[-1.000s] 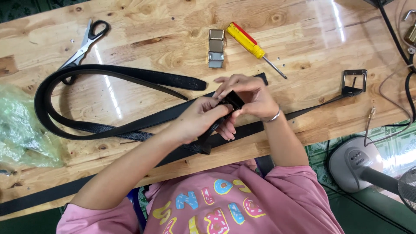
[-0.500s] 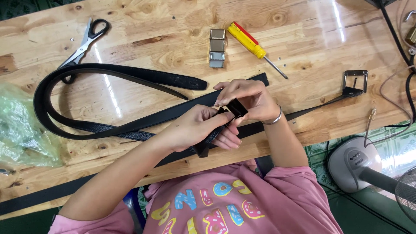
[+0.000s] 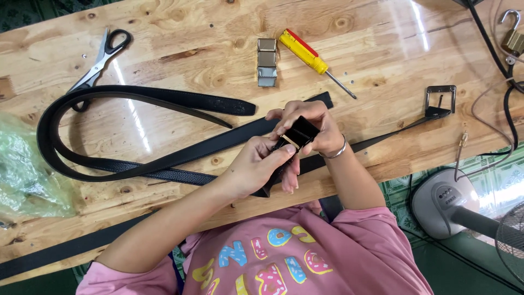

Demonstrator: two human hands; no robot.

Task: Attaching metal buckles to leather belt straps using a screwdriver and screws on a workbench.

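A black belt buckle (image 3: pixel 298 135) with a brass edge is held between both hands above the near edge of a wooden table (image 3: pixel 180 38). My left hand (image 3: pixel 254 166) grips its lower end and the black belt strap (image 3: pixel 164 164) that runs under it. My right hand (image 3: pixel 311 127), with a silver bangle at the wrist, closes over the buckle's top. The strap loops round to the left across the table.
Scissors (image 3: pixel 101 57) lie at the far left, a silver buckle (image 3: pixel 267 62) and a yellow-handled screwdriver (image 3: pixel 312 58) at the top middle. A square frame buckle (image 3: pixel 440 99) on a thin strap lies right. A clear plastic bag (image 3: pixel 22 169) sits left; a fan (image 3: pixel 464 207) stands right.
The buckle has been turned in my hands, and its black face and brass edge now show between the fingers. My hands have stayed in the same spot.
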